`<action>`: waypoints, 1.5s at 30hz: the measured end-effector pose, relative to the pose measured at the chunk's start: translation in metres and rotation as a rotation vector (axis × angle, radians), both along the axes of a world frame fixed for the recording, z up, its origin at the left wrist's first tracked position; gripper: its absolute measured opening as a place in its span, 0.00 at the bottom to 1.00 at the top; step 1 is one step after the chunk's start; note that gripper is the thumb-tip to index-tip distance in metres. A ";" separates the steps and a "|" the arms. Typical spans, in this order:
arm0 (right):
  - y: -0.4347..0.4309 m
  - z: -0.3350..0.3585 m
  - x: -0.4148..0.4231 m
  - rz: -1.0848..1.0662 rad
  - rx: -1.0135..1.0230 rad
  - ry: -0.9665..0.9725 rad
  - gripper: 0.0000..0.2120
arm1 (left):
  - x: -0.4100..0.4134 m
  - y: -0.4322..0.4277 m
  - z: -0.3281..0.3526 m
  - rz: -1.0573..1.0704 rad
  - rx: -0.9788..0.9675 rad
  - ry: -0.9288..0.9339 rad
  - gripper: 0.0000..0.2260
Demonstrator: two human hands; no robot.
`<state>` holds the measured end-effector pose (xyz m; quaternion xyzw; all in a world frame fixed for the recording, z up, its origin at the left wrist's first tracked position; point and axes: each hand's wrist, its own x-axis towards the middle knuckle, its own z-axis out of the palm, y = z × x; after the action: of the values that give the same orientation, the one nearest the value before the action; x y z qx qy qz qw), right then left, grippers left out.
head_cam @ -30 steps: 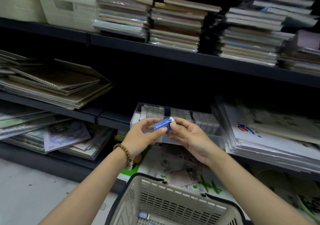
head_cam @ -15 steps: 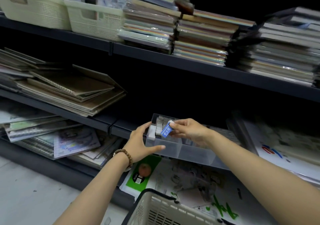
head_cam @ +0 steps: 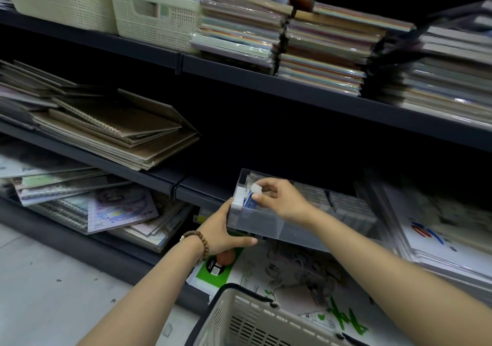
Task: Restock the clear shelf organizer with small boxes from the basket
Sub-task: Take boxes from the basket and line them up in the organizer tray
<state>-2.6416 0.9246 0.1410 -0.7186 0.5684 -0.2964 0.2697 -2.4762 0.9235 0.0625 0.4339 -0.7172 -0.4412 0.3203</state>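
Dark metal shelving (head_cam: pixel 266 83) is filling the view, carrying stacks of wrapped notebooks (head_cam: pixel 239 31) and two cream bins (head_cam: pixel 154 18) on the upper level, with brown spiral pads (head_cam: pixel 114 132) lying lower left. At the front of the lower right shelf a clear organizer (head_cam: pixel 255 222) is sitting, its compartments holding rows of small pale boxes (head_cam: pixel 241 196). The left hand (head_cam: pixel 219 230), wearing a bead bracelet (head_cam: pixel 200 241), is gripping the organizer's front left corner, thumb lying along the bottom edge; its fingers are passing behind the side wall and are hidden. The right hand (head_cam: pixel 283 200) is reaching over the front wall, its fingers (head_cam: pixel 263 187) and thumb pinching a small blue box (head_cam: pixel 249 201) narrowly between them. That box is standing nearly upright inside the leftmost compartment, just beside the pale boxes. A cream basket (head_cam: pixel 239 319) with a dark rim is sitting below the arms; its contents are not showing.
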 end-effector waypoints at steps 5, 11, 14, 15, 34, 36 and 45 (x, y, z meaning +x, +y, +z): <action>0.015 -0.027 0.012 -0.076 -0.161 0.277 0.23 | -0.001 0.001 0.002 0.010 -0.031 -0.079 0.49; 0.026 -0.049 0.016 -0.049 -0.290 0.653 0.28 | -0.002 0.004 0.002 -0.009 -0.046 -0.088 0.46; 0.025 -0.051 0.016 -0.048 -0.315 0.682 0.28 | -0.002 0.005 0.002 -0.018 -0.060 -0.105 0.47; 0.024 -0.051 0.015 -0.049 -0.315 0.682 0.28 | -0.002 0.005 0.002 -0.020 -0.059 -0.106 0.47; 0.166 -0.206 -0.083 -0.383 0.398 -0.260 0.14 | -0.017 0.097 -0.103 -0.270 0.198 -0.605 0.39; 0.187 -0.247 -0.097 -0.465 0.565 -0.269 0.14 | -0.029 0.109 -0.127 -0.308 0.241 -0.646 0.36; 0.250 -0.357 -0.101 -0.272 1.130 -0.212 0.13 | -0.044 0.163 -0.254 -0.373 0.571 -0.890 0.22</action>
<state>-2.7428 1.1744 -0.2165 -0.3507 0.6950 -0.0498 0.6256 -2.5197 1.0865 -0.1914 0.5134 -0.6999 -0.4416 -0.2270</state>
